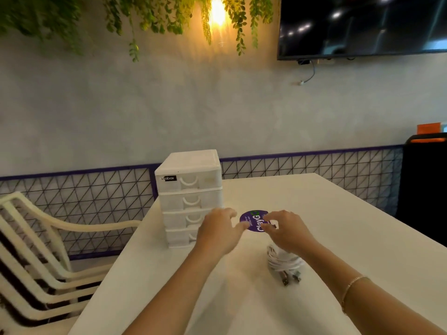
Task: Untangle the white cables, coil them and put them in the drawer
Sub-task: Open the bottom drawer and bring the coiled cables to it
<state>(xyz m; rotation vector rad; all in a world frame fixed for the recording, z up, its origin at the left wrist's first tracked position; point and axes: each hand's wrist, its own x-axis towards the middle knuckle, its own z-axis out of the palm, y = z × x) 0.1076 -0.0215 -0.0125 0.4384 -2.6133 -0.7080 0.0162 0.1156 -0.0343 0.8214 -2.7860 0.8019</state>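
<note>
Two hands out over white table [338, 226]: left hand [219, 232] and right hand [286, 232] both loose-fingered, holding nothing. Bundled white cables [284, 263] lie just under right wrist, nearer that hand; white plastic four-drawer unit [189, 197] beyond left, drawers closed.

Both bare forearms reach forward side by side, the left hand [219, 232] and right hand [286, 232] palm-down, near each other, fingers loosely spread and holding nothing.
</note>
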